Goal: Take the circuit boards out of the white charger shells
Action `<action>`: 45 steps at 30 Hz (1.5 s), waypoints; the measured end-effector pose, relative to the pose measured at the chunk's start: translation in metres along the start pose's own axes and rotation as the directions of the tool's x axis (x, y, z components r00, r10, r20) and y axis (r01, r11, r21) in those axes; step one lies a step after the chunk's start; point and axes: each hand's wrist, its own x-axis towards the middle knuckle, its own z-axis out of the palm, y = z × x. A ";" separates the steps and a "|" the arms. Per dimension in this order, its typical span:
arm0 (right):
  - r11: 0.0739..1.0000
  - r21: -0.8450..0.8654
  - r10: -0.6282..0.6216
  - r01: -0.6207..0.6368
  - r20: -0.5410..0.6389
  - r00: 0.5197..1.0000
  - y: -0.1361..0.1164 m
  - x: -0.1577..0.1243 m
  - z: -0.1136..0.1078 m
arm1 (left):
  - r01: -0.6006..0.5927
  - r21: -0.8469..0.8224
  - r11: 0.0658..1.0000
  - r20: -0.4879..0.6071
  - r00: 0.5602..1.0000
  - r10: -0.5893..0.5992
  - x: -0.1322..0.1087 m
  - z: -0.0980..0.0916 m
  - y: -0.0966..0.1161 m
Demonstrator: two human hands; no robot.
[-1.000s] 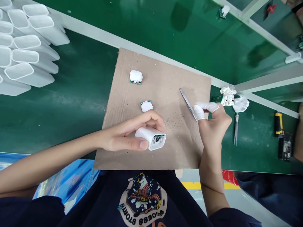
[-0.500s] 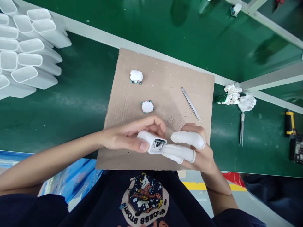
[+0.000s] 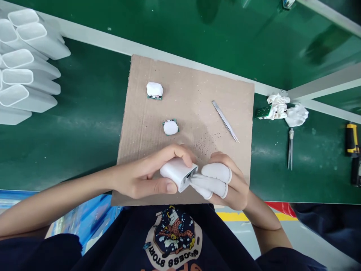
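My left hand point(image 3: 153, 175) grips a white plastic housing point(image 3: 175, 172), thumb on the near side and fingers curled over the far side. The housing's open end faces right, and dark parts show inside it. White finger cots cover several fingers of my right hand point(image 3: 218, 180). Those fingertips are pressed together at the housing's opening; whatever they pinch is hidden. Beyond my hands, two small circuit boards lie on the cardboard sheet point(image 3: 186, 79): an upper board with a white cover point(image 3: 155, 90) and a lower one point(image 3: 170, 127). Tweezers point(image 3: 225, 121) rest to their right.
Many white hollow housings point(image 3: 31, 81) are stacked at the left. Right of the cardboard are a green board with crumpled white material point(image 3: 275, 107), another pair of tweezers point(image 3: 290, 148) and a yellow-black tool point(image 3: 352, 140). A metal rail point(image 3: 194, 69) runs behind.
The housing has turned in my left hand, and its index finger has come over the top. My right fingers have drawn closer together at the opening. The view has shifted slightly.
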 end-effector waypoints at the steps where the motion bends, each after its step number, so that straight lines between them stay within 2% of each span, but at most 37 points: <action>1: 1.000 0.002 -0.005 0.005 -0.017 1.000 0.000 0.000 0.001 | -0.010 0.004 1.000 -0.004 1.000 0.010 0.000 0.001 0.000; 5: 0.999 0.033 -0.016 0.018 -0.061 0.998 0.000 -0.002 0.005 | -0.057 0.020 0.998 0.004 0.998 0.057 0.004 0.002 -0.001; 9: 0.995 0.094 0.020 -0.017 -0.027 0.999 -0.003 -0.004 0.006 | -0.079 0.066 0.995 0.014 0.997 0.078 0.007 0.003 0.000; 16: 0.981 0.194 0.040 -0.014 -0.134 0.990 -0.003 -0.005 0.014 | -0.079 0.215 0.973 0.022 0.997 0.076 0.005 0.003 0.000; 21: 0.980 0.200 0.031 -0.009 -0.109 0.994 -0.007 -0.007 0.016 | -0.126 0.260 0.957 0.030 0.992 0.123 0.006 0.004 -0.006; 24: 0.984 0.171 0.064 -0.049 -0.087 0.994 -0.007 -0.007 0.011 | -0.185 0.382 0.905 0.015 0.981 0.194 0.008 0.003 -0.009; 27: 0.985 0.121 0.134 -0.122 -0.099 0.986 -0.001 -0.003 0.003 | -0.260 0.558 0.789 -0.008 0.948 0.318 0.008 0.000 -0.009; 29: 0.975 0.141 0.201 -0.173 -0.212 0.957 0.006 0.000 -0.001 | -0.289 0.646 0.706 -0.024 0.917 0.397 0.007 -0.001 -0.008; 32: 0.934 0.244 0.344 -0.260 -0.417 0.841 0.016 0.002 -0.002 | -0.290 0.718 0.633 -0.041 0.890 0.454 0.004 0.000 -0.006; 34: 0.913 0.282 0.400 -0.295 -0.477 0.782 0.021 0.002 0.000 | -0.286 0.741 0.607 -0.039 0.885 0.464 0.003 0.002 -0.005; 40: 0.915 0.207 0.404 -0.347 -0.472 0.784 0.027 0.001 -0.003 | -0.310 0.743 0.593 -0.020 0.876 0.482 0.000 0.004 -0.010; 43: 0.864 0.193 0.500 -0.464 -0.423 0.756 0.030 0.003 -0.008 | -0.316 0.749 0.582 -0.029 0.862 0.506 -0.002 0.004 -0.014; 45: 0.830 0.104 0.544 -0.549 -0.370 0.753 0.033 0.004 -0.010 | -0.322 0.763 0.560 -0.035 0.845 0.533 -0.002 0.004 -0.016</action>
